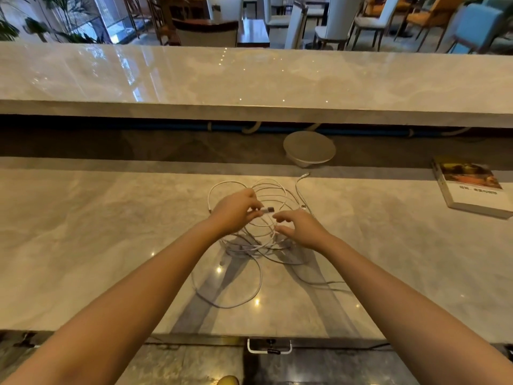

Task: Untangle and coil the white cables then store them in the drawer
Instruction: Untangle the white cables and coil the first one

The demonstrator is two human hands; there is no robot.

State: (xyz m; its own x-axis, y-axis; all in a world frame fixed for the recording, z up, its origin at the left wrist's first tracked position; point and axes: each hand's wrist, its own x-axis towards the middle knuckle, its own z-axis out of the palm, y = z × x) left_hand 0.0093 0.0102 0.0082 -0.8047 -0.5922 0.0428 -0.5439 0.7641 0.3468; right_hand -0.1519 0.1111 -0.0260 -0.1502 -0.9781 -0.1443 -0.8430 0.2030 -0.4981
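On the near marble counter, the white cables lie in one loose tangle of overlapping loops. Left hand, at the tangle's 11 o'clock, pinches a cable end just behind its plug. Right hand, at 3 o'clock, has its fingers spread and loosely bent, gripping nothing; contact with the strands cannot be told. Book: far out toward 3 o'clock. Round white dish: 1 o'clock. Metal handle: 6 o'clock, under the counter edge.

Bare left forearm and right forearm, wrist to elbow
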